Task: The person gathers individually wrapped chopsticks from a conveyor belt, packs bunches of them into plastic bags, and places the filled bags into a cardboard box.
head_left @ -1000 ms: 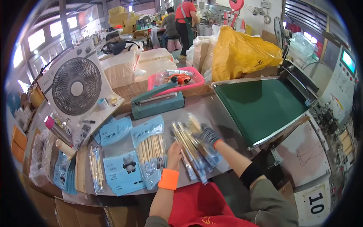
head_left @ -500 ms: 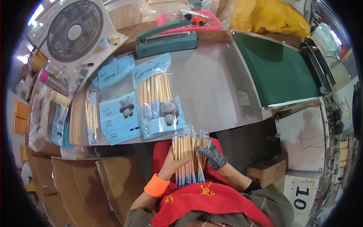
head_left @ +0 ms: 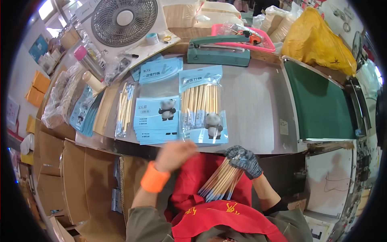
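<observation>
Right hand (head_left: 243, 160), in a grey knit glove: one, closed around the upper end of a loose bundle of sticks (head_left: 221, 179). The bundle, pale with blue lower ends, slanted down and to the left over the lap of a red apron (head_left: 231, 218), in front of the table (head_left: 250, 109) rather than on it. Left hand (head_left: 176, 155), bare, above an orange wristband (head_left: 155, 177): one, blurred near the table's front edge; whether its fingers were open or curled could not be told. Principal hazard: the sticks were gripped at one end only and fanned out below, so a slackened grip or a tilt could have let the outer ones slide out onto the lap or floor. Second hazard: the left hand was close to the table edge, near a filled panda pouch (head_left: 200, 109) and a stack of flat blue pouches (head_left: 157, 121); a careless sweep could have pushed either askew, or drawn the front pouches over the edge. The filled pouch's closure could not be made out; if unsealed, a knock might have spilled its contents. Third hazard: a narrow packet of sticks (head_left: 125, 109) lay left of the stack, where a shove through the pouches might have shifted it. Teal sealer (head_left: 219, 56): one, at the table's rear, well apart from both hands, presenting little risk.
</observation>
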A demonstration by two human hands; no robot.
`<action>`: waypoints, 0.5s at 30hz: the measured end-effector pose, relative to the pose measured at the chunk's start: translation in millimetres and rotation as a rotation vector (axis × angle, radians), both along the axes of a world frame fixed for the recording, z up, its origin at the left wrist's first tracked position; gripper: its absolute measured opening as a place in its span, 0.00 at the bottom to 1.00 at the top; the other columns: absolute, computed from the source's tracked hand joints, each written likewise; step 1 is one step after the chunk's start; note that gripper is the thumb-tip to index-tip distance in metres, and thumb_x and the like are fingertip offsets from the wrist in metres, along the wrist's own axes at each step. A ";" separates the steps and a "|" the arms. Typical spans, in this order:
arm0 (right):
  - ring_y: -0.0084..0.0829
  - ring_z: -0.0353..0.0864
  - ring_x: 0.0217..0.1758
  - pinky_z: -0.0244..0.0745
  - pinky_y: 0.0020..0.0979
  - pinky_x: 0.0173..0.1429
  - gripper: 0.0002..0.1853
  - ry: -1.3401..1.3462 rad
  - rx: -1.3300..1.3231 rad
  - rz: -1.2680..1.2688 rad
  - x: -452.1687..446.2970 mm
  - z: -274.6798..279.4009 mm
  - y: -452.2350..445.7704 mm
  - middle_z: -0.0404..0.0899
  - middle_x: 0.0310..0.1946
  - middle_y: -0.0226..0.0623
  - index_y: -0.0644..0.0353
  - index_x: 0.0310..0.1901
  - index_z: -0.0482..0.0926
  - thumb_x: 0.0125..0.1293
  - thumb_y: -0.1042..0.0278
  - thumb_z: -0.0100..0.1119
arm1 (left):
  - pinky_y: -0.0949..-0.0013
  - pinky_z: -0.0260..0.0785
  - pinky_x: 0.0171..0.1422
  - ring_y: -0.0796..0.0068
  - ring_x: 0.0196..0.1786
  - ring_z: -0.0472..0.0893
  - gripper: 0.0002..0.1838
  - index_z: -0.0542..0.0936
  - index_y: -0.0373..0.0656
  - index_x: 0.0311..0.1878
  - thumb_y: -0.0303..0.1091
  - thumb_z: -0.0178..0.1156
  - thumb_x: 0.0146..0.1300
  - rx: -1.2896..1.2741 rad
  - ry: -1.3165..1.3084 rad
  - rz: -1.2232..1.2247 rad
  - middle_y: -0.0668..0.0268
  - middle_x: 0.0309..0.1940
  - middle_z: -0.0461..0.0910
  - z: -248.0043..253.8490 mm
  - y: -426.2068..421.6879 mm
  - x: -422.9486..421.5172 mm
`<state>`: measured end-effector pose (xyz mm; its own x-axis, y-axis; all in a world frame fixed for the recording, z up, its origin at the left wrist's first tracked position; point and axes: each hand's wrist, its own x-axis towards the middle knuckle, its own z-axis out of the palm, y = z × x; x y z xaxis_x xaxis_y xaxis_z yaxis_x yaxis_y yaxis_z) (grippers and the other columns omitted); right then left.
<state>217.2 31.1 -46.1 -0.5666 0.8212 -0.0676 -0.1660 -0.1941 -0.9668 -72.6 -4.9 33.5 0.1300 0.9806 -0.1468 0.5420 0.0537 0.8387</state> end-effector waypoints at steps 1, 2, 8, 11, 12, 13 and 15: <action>0.30 0.76 0.49 0.71 0.31 0.57 0.15 0.079 -0.034 -0.022 0.2 -3.8 0.2 0.78 0.43 0.36 0.64 0.41 0.79 0.49 0.76 0.68 | 0.66 0.72 0.42 0.61 0.34 0.80 0.09 0.80 0.41 0.37 0.35 0.62 0.55 0.142 0.025 0.169 0.60 0.31 0.81 1.8 17.4 -31.5; 0.31 0.76 0.49 0.70 0.32 0.58 0.15 0.121 -0.103 -0.036 -3.1 1.2 -0.8 0.78 0.43 0.37 0.65 0.40 0.80 0.47 0.79 0.67 | 0.65 0.70 0.44 0.63 0.35 0.78 0.10 0.80 0.42 0.37 0.32 0.66 0.50 0.318 0.109 0.220 0.62 0.31 0.79 -12.0 37.6 -70.3; 0.36 0.76 0.51 0.69 0.35 0.60 0.15 -0.051 -0.106 -0.059 -10.9 23.9 -0.5 0.79 0.43 0.42 0.65 0.38 0.81 0.44 0.77 0.66 | 0.62 0.67 0.44 0.61 0.38 0.76 0.09 0.81 0.45 0.34 0.35 0.67 0.49 0.148 0.518 0.154 0.61 0.31 0.76 -61.3 106.1 -155.6; 0.35 0.76 0.51 0.69 0.34 0.60 0.15 -0.049 -0.106 -0.076 -8.5 21.9 -1.9 0.79 0.44 0.41 0.65 0.38 0.81 0.45 0.76 0.66 | 0.59 0.67 0.42 0.58 0.38 0.77 0.06 0.81 0.45 0.32 0.35 0.65 0.52 0.177 0.452 0.140 0.59 0.31 0.77 -61.4 114.1 -162.8; 0.34 0.76 0.51 0.69 0.34 0.59 0.15 -0.048 -0.122 -0.089 -7.1 21.9 -2.9 0.79 0.44 0.41 0.65 0.39 0.81 0.45 0.76 0.66 | 0.59 0.67 0.42 0.58 0.38 0.77 0.06 0.81 0.45 0.32 0.35 0.65 0.52 0.179 0.452 0.133 0.59 0.31 0.77 -63.0 114.3 -161.1; 0.34 0.76 0.51 0.69 0.34 0.59 0.15 -0.046 -0.120 -0.099 -5.2 20.8 -2.7 0.79 0.44 0.41 0.65 0.39 0.81 0.45 0.76 0.66 | 0.59 0.67 0.41 0.58 0.38 0.77 0.05 0.81 0.44 0.32 0.34 0.63 0.53 0.345 0.488 0.231 0.59 0.31 0.78 -50.6 110.4 -148.8; 0.35 0.76 0.51 0.69 0.34 0.59 0.15 -0.038 -0.090 -0.070 -0.5 15.2 -3.2 0.79 0.44 0.41 0.65 0.39 0.80 0.46 0.75 0.67 | 0.59 0.68 0.40 0.57 0.37 0.78 0.05 0.81 0.44 0.32 0.34 0.62 0.55 0.514 0.514 0.312 0.59 0.31 0.78 -17.8 98.6 -113.9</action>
